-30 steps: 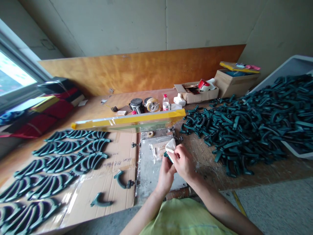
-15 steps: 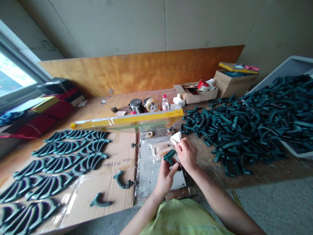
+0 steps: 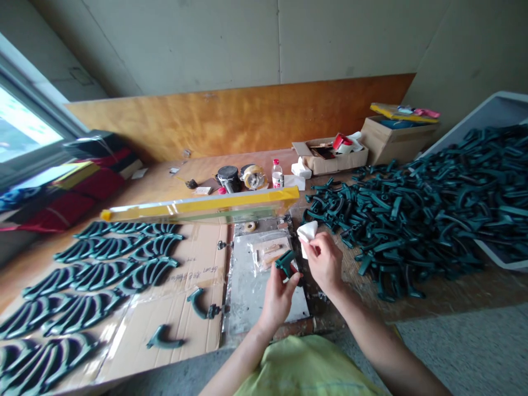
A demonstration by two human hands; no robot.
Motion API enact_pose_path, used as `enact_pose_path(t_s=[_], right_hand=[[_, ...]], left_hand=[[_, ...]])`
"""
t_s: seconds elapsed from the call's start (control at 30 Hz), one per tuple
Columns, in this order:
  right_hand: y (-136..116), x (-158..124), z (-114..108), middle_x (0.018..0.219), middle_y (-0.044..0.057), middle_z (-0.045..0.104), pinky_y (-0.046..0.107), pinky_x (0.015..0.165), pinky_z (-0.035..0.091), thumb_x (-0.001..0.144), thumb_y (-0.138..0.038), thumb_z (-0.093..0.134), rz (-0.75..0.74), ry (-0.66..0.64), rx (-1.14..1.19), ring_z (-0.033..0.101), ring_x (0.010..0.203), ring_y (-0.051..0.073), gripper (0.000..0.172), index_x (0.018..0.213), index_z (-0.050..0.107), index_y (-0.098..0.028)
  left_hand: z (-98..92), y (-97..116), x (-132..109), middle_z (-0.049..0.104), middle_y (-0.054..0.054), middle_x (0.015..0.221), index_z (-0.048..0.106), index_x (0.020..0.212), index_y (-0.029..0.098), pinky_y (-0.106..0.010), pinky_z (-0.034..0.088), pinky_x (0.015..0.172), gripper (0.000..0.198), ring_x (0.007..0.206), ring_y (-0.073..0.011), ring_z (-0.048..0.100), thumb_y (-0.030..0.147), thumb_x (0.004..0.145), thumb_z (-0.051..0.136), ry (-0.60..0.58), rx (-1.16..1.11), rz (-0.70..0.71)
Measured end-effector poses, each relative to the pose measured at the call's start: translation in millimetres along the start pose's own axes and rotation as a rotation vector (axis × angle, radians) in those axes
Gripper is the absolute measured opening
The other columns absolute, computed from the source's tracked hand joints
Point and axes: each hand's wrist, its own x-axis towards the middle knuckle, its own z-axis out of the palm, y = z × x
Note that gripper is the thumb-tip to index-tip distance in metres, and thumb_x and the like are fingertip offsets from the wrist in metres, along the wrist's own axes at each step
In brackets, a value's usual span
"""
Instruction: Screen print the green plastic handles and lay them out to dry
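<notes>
My left hand [image 3: 279, 297] is closed around a dark green curved plastic part [image 3: 284, 263], its flat end pointing up and away. Beside it, to the right, my right hand [image 3: 325, 261] pinches a folded white cloth [image 3: 307, 231]. Cloth and part are apart. Beneath both hands lies a grey metal plate [image 3: 247, 280] of a screen-printing frame, with a clear plastic piece [image 3: 268, 252] taped on it. Two loose green parts, one curved [image 3: 197, 302] and one lower [image 3: 164, 337], rest on the cardboard to the left.
Rows of green parts [image 3: 94, 297] cover the cardboard [image 3: 190, 275] at left. A yellow-edged frame [image 3: 202, 204] stands tilted behind the plate. A large heap of green parts [image 3: 388, 220] spills from a grey bin [image 3: 501, 261] at right. A bottle [image 3: 277, 175] and open carton [image 3: 336, 160] stand behind.
My right hand with the white cloth has moved right, away from the green part. My left hand still holds the part in nearly the same place.
</notes>
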Motion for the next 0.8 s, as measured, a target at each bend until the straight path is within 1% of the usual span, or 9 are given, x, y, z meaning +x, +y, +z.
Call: enact_pose_path(t_s=[0.1,0.17,0.27,0.37,0.5,0.57,0.67,0.73,0.8], right_hand=[[0,-3,1,0.071,0.000,0.056,0.023,0.063,0.039,0.091,-0.019,0.058,-0.137,-0.043,0.029,0.053,0.065,0.012,0.024,0.069,0.047,-0.022],[15,-1,5,0.071,0.001,0.058,0.024,0.062,0.037,0.091,-0.020,0.056,-0.152,-0.028,-0.059,0.052,0.064,0.012,0.025,0.068,0.048,-0.022],[65,10,7,0.067,0.001,0.055,0.026,0.059,0.034,0.092,-0.028,0.057,0.064,0.017,-0.157,0.049,0.060,0.013,0.029,0.065,0.047,-0.021],[117,18,4,0.062,-0.001,0.053,0.027,0.058,0.035,0.087,-0.043,0.061,0.327,0.024,-0.064,0.047,0.058,0.014,0.034,0.064,0.046,-0.022],[153,18,9,0.061,-0.001,0.055,0.028,0.058,0.037,0.080,-0.054,0.063,0.549,-0.045,0.093,0.049,0.057,0.015,0.038,0.068,0.050,-0.021],[165,17,21,0.063,-0.001,0.056,0.027,0.058,0.039,0.078,-0.057,0.063,0.618,-0.099,0.170,0.050,0.059,0.015,0.038,0.071,0.052,-0.021],[186,21,54,0.066,-0.001,0.057,0.026,0.060,0.041,0.077,-0.055,0.061,0.658,-0.173,0.281,0.052,0.062,0.015,0.036,0.075,0.052,-0.020],[204,28,85,0.067,-0.001,0.057,0.026,0.061,0.042,0.077,-0.052,0.060,0.649,-0.224,0.317,0.054,0.063,0.016,0.033,0.075,0.052,-0.021],[220,39,119,0.069,0.000,0.059,0.026,0.063,0.042,0.077,-0.046,0.058,0.622,-0.298,0.305,0.055,0.065,0.016,0.026,0.075,0.052,-0.021]], left_hand=[[6.2,1,2,0.062,-0.003,0.093,0.053,0.100,0.019,-0.032,0.050,0.080,0.033,0.086,-0.0175,0.060,0.041,0.082,0.067,0.026,0.003,0.010],[8.5,4,2,0.062,-0.004,0.091,0.053,0.099,0.018,-0.033,0.050,0.080,0.033,0.086,-0.0182,0.061,0.042,0.081,0.068,-0.001,-0.057,-0.053],[8.7,16,-2,0.062,-0.003,0.087,0.054,0.100,0.019,-0.038,0.053,0.078,0.032,0.083,-0.0183,0.062,0.041,0.082,0.068,-0.099,-0.325,-0.226],[8.8,32,-3,0.059,-0.001,0.086,0.057,0.099,0.019,-0.042,0.056,0.080,0.033,0.079,-0.0153,0.061,0.035,0.077,0.075,-0.115,-0.614,-0.336],[12.1,49,1,0.058,0.000,0.085,0.060,0.098,0.020,-0.042,0.059,0.076,0.033,0.076,-0.0139,0.060,0.031,0.073,0.079,-0.111,-0.731,-0.386],[13.9,51,5,0.058,-0.001,0.085,0.061,0.097,0.020,-0.040,0.059,0.071,0.033,0.075,-0.0142,0.060,0.032,0.073,0.079,-0.103,-0.730,-0.392],[13.8,44,8,0.058,-0.002,0.085,0.062,0.096,0.020,-0.036,0.059,0.068,0.033,0.076,-0.0153,0.061,0.034,0.071,0.080,-0.028,-0.652,-0.418],[10.2,33,8,0.059,-0.004,0.089,0.064,0.095,0.020,-0.035,0.058,0.066,0.035,0.078,-0.0169,0.061,0.037,0.069,0.080,0.079,-0.537,-0.450],[3.2,17,6,0.060,-0.006,0.096,0.066,0.098,0.020,-0.035,0.058,0.062,0.041,0.082,-0.0195,0.061,0.041,0.067,0.081,0.232,-0.408,-0.494]])
